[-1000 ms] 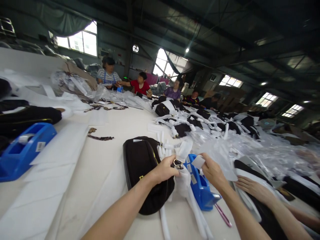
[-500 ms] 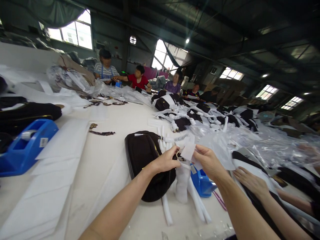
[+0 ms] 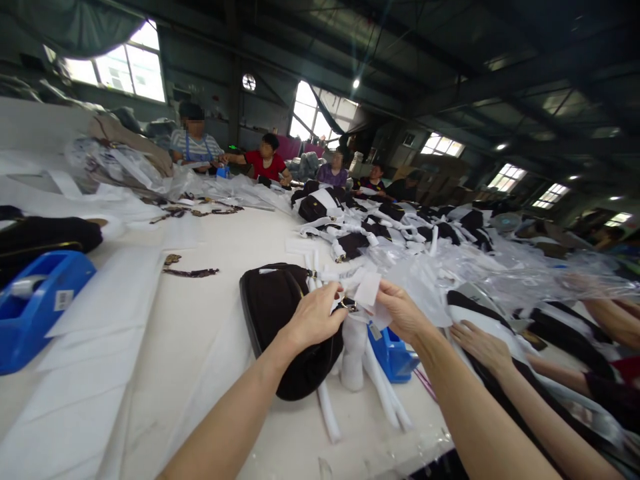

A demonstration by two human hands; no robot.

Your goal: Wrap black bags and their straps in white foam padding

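A black bag (image 3: 273,313) with gold-coloured zip trim lies on the white table in front of me. My left hand (image 3: 315,315) reaches over its right side, fingers closed on the white-wrapped strap beside a gold-coloured metal clasp (image 3: 349,304). My right hand (image 3: 403,310) pinches a small white sheet (image 3: 367,291) just right of that clasp. A thick white-wrapped strap section (image 3: 353,357) hangs below the clasp. Long white foam-covered strips (image 3: 383,387) lie beside the bag, and a blue tape dispenser (image 3: 393,353) stands partly behind my right hand.
White sheets (image 3: 95,333) are stacked at left beside another blue tape dispenser (image 3: 43,307). Chain pieces (image 3: 193,272) lie farther back. Black bags with white wrapping (image 3: 350,227) pile up behind. A co-worker's hand (image 3: 483,347) rests on a bag at right; several people sit across the table.
The view has turned slightly, shifting the scene left. My left fingers have moved a little at the clasp, which shows more clearly. My right hand still pinches the white sheet.
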